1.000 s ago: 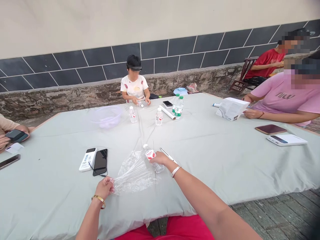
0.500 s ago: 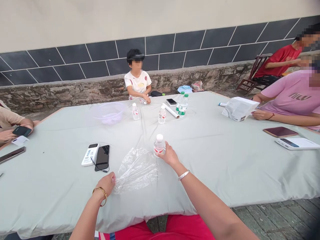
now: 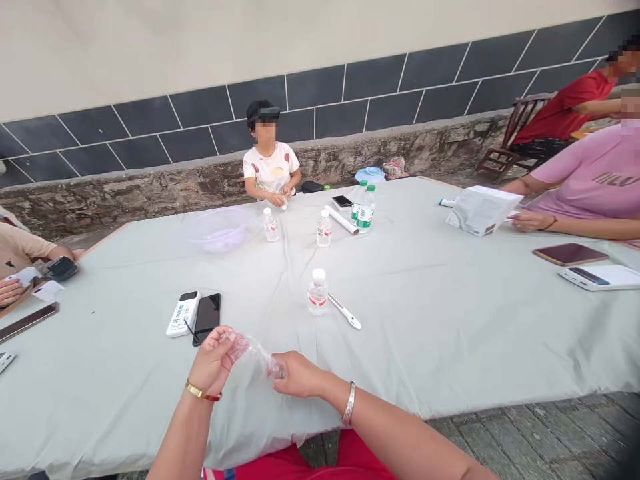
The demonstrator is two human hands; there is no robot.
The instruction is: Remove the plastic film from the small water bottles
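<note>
My left hand (image 3: 216,357) is closed on one end of a crumpled clear plastic film (image 3: 255,347). The other end is gripped in my right hand (image 3: 296,375), fingers wrapped round it. The film is bunched between both hands, just above the near side of the table. Beyond them a small clear bottle (image 3: 318,293) with a white cap and red-marked label stands upright. A white utility knife (image 3: 345,312) lies right beside it. Left of these, a white power bank (image 3: 183,313) and a black phone (image 3: 207,316) lie side by side, close to my left hand.
Two more small bottles, a left one (image 3: 271,225) and a right one (image 3: 323,228), stand farther back near a white roll (image 3: 342,220) and green-capped bottles (image 3: 366,210). A lilac basin (image 3: 217,230) is at back left. People sit around the grey-covered table (image 3: 410,320).
My right hand has left the small bottle and come back to grip the film. The film, spread on the table before, is now gathered up. The utility knife has come into view.
</note>
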